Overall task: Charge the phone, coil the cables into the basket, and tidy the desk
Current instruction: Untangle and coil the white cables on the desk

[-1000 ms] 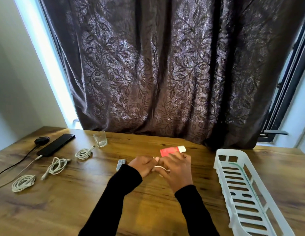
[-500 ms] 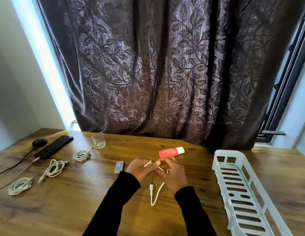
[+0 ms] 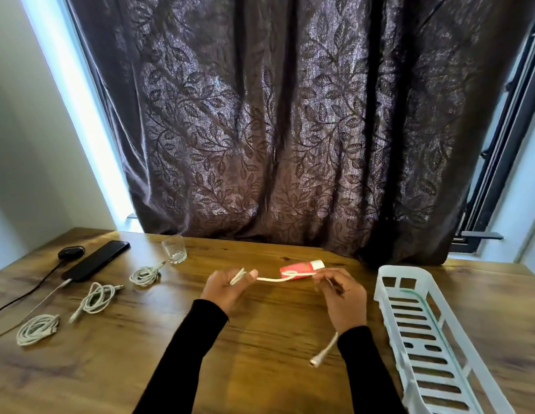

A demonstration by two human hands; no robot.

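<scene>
My hands have moved apart since a moment ago, left hand (image 3: 227, 286) and right hand (image 3: 345, 297) fingers pinching one white cable (image 3: 272, 278) stretched above the counter (image 3: 260, 354). Three coiled cables (image 3: 96, 298) lie left; one basket (image 3: 424, 333) right.

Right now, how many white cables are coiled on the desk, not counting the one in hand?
3. One coil near the left edge, one right of it below the phone, one by the glass. None in the basket that I can see.

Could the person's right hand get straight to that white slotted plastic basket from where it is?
Probably yes: bare wooden desk separates the right hand from the white slotted plastic basket, though its fingers grip a white cable.
</scene>
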